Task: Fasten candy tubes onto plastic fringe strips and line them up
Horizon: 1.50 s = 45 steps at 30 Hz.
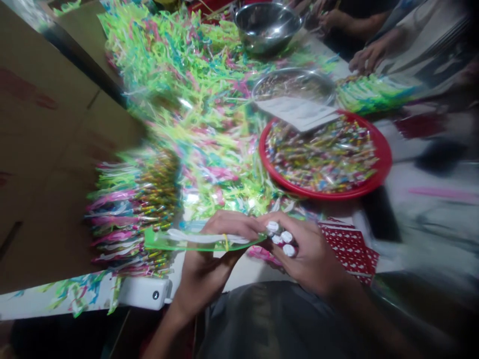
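Note:
My left hand (209,264) is closed around a long green clear plastic sleeve (168,239) with a white strip inside, which sticks out to the left. My right hand (310,254) is closed close beside it, pinching the sleeve's right end, and holds several small white-tipped pieces (280,237) in its fingers. Both hands meet just above my lap at the table's near edge.
A big heap of bright plastic strips (187,89) covers the table. A stacked bundle of filled sleeves (138,209) lies left. A red plate of wrapped candies (381,149), two metal bowls (267,25), a white device (144,294) and other people's hands (366,55) are around.

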### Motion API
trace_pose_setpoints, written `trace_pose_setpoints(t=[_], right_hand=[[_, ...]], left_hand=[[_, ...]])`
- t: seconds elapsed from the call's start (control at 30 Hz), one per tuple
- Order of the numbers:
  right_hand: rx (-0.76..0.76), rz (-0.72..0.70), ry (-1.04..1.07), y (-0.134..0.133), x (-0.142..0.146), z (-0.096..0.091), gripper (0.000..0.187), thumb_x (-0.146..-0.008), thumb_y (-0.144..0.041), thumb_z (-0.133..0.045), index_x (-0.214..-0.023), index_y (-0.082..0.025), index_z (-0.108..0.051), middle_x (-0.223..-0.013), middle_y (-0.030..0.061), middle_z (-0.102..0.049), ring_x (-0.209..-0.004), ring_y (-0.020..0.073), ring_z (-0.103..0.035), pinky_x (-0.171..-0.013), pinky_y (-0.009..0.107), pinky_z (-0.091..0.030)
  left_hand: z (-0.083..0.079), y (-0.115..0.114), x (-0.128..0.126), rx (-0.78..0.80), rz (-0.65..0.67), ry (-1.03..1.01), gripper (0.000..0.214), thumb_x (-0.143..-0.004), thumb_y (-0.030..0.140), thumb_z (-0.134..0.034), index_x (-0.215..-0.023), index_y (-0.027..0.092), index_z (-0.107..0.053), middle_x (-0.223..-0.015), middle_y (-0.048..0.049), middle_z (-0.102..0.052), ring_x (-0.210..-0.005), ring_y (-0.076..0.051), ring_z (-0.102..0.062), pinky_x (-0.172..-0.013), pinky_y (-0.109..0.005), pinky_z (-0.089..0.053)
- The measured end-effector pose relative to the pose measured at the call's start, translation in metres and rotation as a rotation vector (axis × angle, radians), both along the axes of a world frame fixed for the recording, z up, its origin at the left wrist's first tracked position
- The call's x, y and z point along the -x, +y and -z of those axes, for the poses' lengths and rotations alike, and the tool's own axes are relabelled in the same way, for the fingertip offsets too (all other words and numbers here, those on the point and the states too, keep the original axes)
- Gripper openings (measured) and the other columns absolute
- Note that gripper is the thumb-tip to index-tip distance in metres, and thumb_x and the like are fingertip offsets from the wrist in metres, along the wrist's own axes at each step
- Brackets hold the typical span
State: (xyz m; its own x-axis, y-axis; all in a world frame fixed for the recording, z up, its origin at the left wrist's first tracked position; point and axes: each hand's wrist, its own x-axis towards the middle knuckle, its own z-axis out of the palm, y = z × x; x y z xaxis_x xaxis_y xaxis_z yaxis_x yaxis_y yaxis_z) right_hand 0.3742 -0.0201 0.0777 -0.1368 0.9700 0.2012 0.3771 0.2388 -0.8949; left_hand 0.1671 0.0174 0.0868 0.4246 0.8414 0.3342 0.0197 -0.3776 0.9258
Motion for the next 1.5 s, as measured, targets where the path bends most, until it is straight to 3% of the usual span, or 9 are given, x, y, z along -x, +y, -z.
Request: trace_pose_setpoints(t=[0.13,0.37,0.57,0.73,0.87,1.1,1.23,1.33,1.5], right_hand=[[-0.052,-0.046,-0.005,0.002,-0.001,-0.002,0.027,-0.090,-0.013,-0.071,-0.115,-0.022,-0.066,-0.098,0.0014,-0.077,-0.086,0.0167,-0.073,-0.079,0.024,-0.055],[-0.105,-0.027,-0.062,0.007,-0.001,-0.006,0.014,-0.097,-0.019,-0.065,-0.109,-0.017,-0.071,-0.094,0.0049,-0.080,-0.085,0.0185,-0.077,-0.072,0.024,-0.056],[-0.112,-0.059,-0.013,0.007,0.001,-0.007,0.017,-0.097,-0.020,-0.068,-0.113,-0.016,-0.071,-0.102,0.0045,-0.080,-0.090,0.0154,-0.077,-0.079,0.021,-0.055],[-0.001,-0.026,-0.055,0.007,0.002,-0.007,0.015,-0.097,-0.025,-0.068,-0.106,-0.016,-0.075,-0.093,0.0048,-0.079,-0.084,0.0185,-0.075,-0.073,0.025,-0.054],[0.068,-0.046,-0.011,0.008,0.002,-0.006,0.018,-0.090,-0.017,-0.068,-0.107,-0.016,-0.076,-0.101,0.0063,-0.079,-0.092,0.0200,-0.074,-0.080,0.026,-0.053],[0.461,-0.090,0.252,0.007,0.007,0.002,0.016,-0.088,-0.030,-0.078,-0.102,-0.022,-0.076,-0.090,-0.0005,-0.073,-0.076,0.0145,-0.063,-0.066,0.025,-0.049],[0.650,-0.017,0.456,0.006,0.010,0.007,0.030,-0.082,-0.042,-0.086,-0.097,-0.020,-0.074,-0.075,-0.0007,-0.068,-0.066,0.0144,-0.063,-0.058,0.024,-0.051],[0.735,0.091,0.662,0.007,0.005,0.016,0.038,-0.074,-0.045,-0.092,-0.093,-0.018,-0.073,-0.064,-0.0015,-0.066,-0.049,0.0103,-0.055,-0.046,0.022,-0.046],[0.759,0.182,0.906,0.007,-0.008,0.035,0.036,-0.084,-0.037,-0.086,-0.113,-0.019,-0.074,-0.061,-0.0043,-0.058,-0.044,0.0057,-0.044,-0.037,0.016,-0.031]], left_hand=[[0.009,0.001,0.014,-0.022,-0.082,0.068,0.036,-0.077,0.007,-0.087,-0.106,0.024,-0.074,-0.101,-0.0080,-0.077,-0.102,-0.027,-0.073,-0.092,-0.038,-0.059],[-0.006,0.013,0.006,0.013,0.086,-0.017,0.020,-0.094,0.009,-0.069,-0.107,0.023,-0.073,-0.106,-0.0104,-0.076,-0.104,-0.027,-0.073,-0.094,-0.044,-0.059],[-0.002,0.018,0.012,0.015,0.078,0.030,0.013,-0.091,0.015,-0.075,-0.101,0.023,-0.074,-0.103,-0.0105,-0.077,-0.102,-0.028,-0.074,-0.094,-0.044,-0.059],[-0.009,0.018,0.004,0.016,0.161,0.008,0.023,-0.093,0.005,-0.068,-0.107,0.024,-0.067,-0.112,-0.0084,-0.074,-0.108,-0.023,-0.071,-0.095,-0.037,-0.057],[-0.011,0.015,0.000,0.010,0.157,0.097,0.026,-0.092,0.004,-0.069,-0.107,0.024,-0.060,-0.122,-0.0087,-0.071,-0.114,-0.023,-0.067,-0.098,-0.036,-0.053],[-0.001,0.017,-0.002,-0.041,0.109,0.154,0.027,-0.095,0.004,-0.067,-0.110,0.025,-0.058,-0.110,-0.0027,-0.070,-0.104,-0.016,-0.068,-0.093,-0.030,-0.053],[-0.004,0.020,0.000,0.019,0.008,0.055,0.027,-0.094,0.003,-0.069,-0.107,0.025,-0.058,-0.110,-0.0036,-0.070,-0.106,-0.018,-0.069,-0.096,-0.034,-0.054],[-0.012,0.023,0.007,0.041,-0.094,-0.086,0.033,-0.090,-0.002,-0.071,-0.104,0.024,-0.056,-0.107,-0.0033,-0.071,-0.102,-0.018,-0.070,-0.088,-0.032,-0.058],[-0.018,0.025,0.015,-0.100,-0.125,-0.290,0.037,-0.087,-0.006,-0.069,-0.103,0.024,-0.054,-0.101,-0.0013,-0.072,-0.092,-0.018,-0.073,-0.080,-0.033,-0.061]])
